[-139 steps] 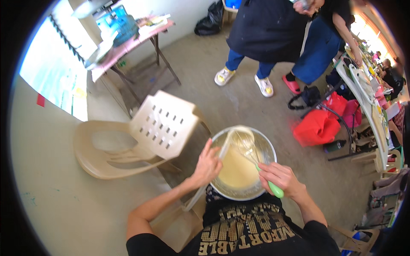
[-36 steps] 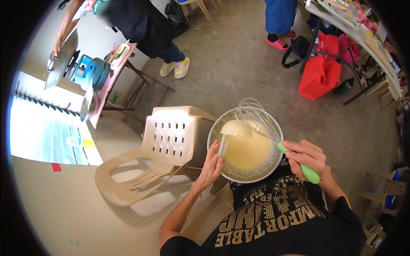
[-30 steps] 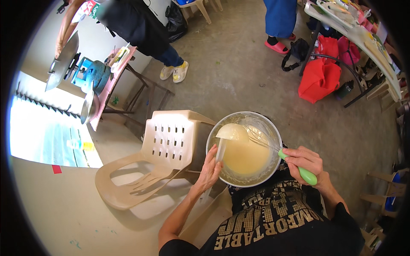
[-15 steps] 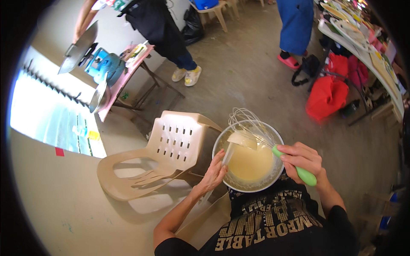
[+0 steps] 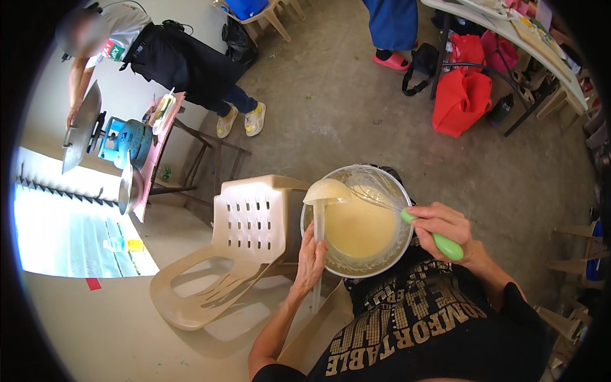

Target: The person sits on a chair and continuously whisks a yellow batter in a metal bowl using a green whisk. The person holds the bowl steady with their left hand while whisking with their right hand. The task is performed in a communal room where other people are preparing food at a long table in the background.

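Note:
A round metal bowl of pale yellow batter rests at my lap. My right hand is closed around the green handle of a whisk; its wires slant into the bowl, near the far side of the batter. At the bowl's left rim my left hand grips the pale handle of a ladle. The ladle's cup is raised at the far left rim, its underside up, and its handle runs down past my fingers. How the left fingertips meet the bowl is partly hidden.
A beige plastic chair stands close on my left. Beyond it, a person holds a large pan by a table with a blue gas cylinder. Red bags lie under a table at far right, near another person's legs.
The whisk's wires have come down from over the far rim into the bowl. The ladle's cup has shifted left, from above the batter to the rim. My view has turned.

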`<act>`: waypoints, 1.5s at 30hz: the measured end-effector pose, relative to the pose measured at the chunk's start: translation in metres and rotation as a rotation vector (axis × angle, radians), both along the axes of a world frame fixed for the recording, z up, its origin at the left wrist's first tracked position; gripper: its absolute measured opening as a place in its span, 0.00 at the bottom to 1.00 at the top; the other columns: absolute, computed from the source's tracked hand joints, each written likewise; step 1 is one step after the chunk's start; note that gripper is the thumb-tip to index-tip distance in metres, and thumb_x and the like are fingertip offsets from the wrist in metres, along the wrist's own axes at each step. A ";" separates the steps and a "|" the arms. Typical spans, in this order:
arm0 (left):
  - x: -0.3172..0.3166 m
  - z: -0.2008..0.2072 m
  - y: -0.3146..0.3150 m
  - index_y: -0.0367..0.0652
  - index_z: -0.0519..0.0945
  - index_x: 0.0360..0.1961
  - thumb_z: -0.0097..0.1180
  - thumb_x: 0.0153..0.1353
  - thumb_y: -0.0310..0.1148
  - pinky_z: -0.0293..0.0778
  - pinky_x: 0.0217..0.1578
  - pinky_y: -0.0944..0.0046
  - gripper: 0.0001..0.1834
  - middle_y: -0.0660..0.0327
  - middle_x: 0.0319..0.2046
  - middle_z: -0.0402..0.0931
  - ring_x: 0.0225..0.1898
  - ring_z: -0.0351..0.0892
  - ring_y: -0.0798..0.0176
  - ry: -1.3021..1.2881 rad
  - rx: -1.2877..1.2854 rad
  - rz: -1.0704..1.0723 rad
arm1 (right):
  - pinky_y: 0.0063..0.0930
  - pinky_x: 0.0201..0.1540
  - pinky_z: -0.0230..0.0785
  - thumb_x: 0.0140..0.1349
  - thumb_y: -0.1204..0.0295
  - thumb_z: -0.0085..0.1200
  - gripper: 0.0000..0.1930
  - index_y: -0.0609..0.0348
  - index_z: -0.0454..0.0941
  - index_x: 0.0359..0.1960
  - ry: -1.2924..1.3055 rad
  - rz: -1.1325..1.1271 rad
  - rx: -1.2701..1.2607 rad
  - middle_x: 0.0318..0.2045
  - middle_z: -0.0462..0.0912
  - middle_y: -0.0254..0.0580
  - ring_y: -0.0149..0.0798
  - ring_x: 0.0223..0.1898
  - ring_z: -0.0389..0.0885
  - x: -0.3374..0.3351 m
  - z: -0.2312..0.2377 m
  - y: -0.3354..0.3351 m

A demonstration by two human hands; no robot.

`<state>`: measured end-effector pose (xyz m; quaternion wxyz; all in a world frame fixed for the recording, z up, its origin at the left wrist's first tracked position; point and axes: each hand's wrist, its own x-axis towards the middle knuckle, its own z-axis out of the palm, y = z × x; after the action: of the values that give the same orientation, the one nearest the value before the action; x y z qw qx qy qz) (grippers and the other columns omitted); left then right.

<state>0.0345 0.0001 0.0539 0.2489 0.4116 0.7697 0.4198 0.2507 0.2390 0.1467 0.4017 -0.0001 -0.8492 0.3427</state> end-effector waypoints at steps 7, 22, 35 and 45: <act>0.001 0.003 0.003 0.28 0.73 0.38 0.36 0.66 0.28 0.54 0.63 0.53 0.14 0.37 0.64 0.55 0.66 0.54 0.39 -0.005 -0.032 0.025 | 0.27 0.22 0.70 0.45 0.86 0.59 0.09 0.69 0.78 0.30 0.081 0.041 0.136 0.38 0.82 0.54 0.40 0.22 0.76 -0.005 0.015 -0.010; -0.002 0.025 0.014 0.26 0.74 0.29 0.39 0.64 0.34 0.67 0.51 0.56 0.19 0.39 0.54 0.68 0.50 0.71 0.43 -0.083 -0.194 -0.008 | 0.27 0.28 0.75 0.46 0.79 0.63 0.12 0.65 0.76 0.33 -0.015 0.299 0.316 0.43 0.80 0.51 0.37 0.28 0.78 -0.013 0.007 -0.010; 0.002 0.028 0.018 0.25 0.74 0.34 0.40 0.65 0.32 0.65 0.53 0.55 0.17 0.36 0.58 0.62 0.52 0.70 0.42 -0.074 -0.140 0.002 | 0.27 0.38 0.76 0.54 0.81 0.57 0.06 0.65 0.80 0.35 -0.100 0.196 -0.356 0.36 0.84 0.50 0.42 0.37 0.84 -0.019 -0.013 0.005; 0.005 0.026 0.020 0.27 0.74 0.30 0.38 0.67 0.33 0.65 0.53 0.54 0.18 0.36 0.57 0.63 0.51 0.70 0.42 -0.051 -0.137 -0.001 | 0.27 0.32 0.75 0.48 0.81 0.59 0.09 0.65 0.78 0.33 -0.049 0.284 0.167 0.42 0.81 0.51 0.40 0.31 0.80 -0.015 -0.003 0.000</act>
<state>0.0393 0.0202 0.0803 0.2961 0.3830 0.7899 0.3765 0.2358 0.2395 0.1434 0.3269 0.1449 -0.8758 0.3243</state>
